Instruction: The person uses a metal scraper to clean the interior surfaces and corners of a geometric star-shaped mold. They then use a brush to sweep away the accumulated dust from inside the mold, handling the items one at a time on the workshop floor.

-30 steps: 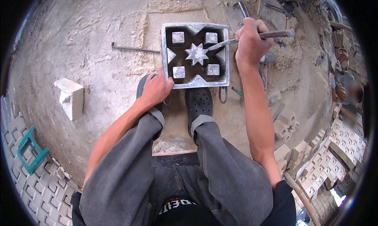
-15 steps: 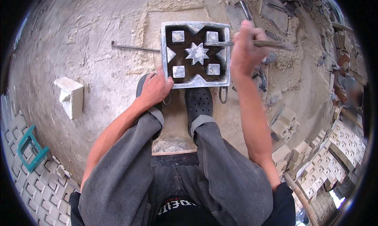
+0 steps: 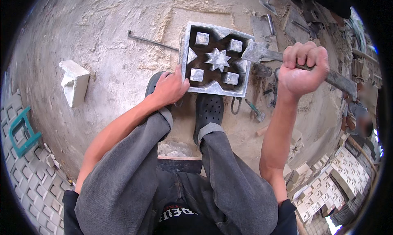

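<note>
A square metal block mould (image 3: 219, 91) stands on the floor in front of my shoes. Inside it are a star-shaped core (image 3: 217, 59) and several square posts, with dark hollows between them. My left hand (image 3: 170, 87) grips the mould's near left corner. Right of the mould, my right hand (image 3: 305, 69) is wrapped round a long flat metal bar (image 3: 342, 83). The bar's broad, dust-caked end lies over or against the mould's right wall; I cannot tell whether they touch.
A white cast piece (image 3: 77, 85) stands at left, and a thin rod (image 3: 151, 42) lies beside the mould. Trowels (image 3: 268, 6) and a small green-handled tool (image 3: 254, 111) lie at right. Patterned blocks (image 3: 323, 194) fill the lower right; a person (image 3: 358, 116) is at the far right.
My right hand has moved right and turned the bar, so its broad face shows. The mould appears farther right and slightly tilted in view, while my left hand stays at its corner.
</note>
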Motion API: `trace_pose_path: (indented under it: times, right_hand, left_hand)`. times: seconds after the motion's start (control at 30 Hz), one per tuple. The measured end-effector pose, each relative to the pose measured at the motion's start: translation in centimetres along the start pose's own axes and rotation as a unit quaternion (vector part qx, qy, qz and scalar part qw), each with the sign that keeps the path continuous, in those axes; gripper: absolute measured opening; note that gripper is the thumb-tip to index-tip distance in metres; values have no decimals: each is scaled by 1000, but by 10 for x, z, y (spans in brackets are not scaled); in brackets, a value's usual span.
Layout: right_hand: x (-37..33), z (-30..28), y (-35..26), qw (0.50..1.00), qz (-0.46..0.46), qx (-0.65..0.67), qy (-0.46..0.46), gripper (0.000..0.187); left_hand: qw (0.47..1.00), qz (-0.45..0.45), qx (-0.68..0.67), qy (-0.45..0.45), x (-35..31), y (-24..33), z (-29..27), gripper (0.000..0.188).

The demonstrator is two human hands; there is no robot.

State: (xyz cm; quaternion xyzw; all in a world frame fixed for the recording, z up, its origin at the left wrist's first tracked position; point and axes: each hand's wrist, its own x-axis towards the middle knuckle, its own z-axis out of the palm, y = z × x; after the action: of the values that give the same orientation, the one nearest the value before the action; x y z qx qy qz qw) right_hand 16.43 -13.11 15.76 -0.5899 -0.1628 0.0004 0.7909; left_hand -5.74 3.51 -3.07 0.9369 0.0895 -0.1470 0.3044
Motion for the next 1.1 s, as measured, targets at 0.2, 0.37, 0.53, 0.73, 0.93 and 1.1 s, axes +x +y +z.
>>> trace_pose_path:
  times: [0.2, 0.37, 0.53, 0.73, 0.93, 1.1]
  right_hand:
    - [13, 14, 3, 993, 37, 40, -107, 42]
    - [6, 9, 78, 980, 29, 28, -194, 43]
    - [0, 11, 93, 991, 105, 27, -74, 46]
    - [-9, 28, 61, 993, 83, 45, -66, 45]
    - [-4, 19, 105, 986, 53, -149, -58, 46]
    - [2, 27, 68, 995, 62, -53, -52, 45]
  left_hand:
    - [998, 19, -7, 54, 1, -3, 8, 62]
    - [998, 36, 23, 42, 0, -14, 17, 64]
    - [997, 51, 35, 45, 0, -14, 20, 64]
    - [993, 70, 79, 47, -9, -23, 18, 62]
    - [1000, 16, 12, 19, 2, -7, 15, 58]
    - [988, 94, 80, 91, -5, -18, 19, 55]
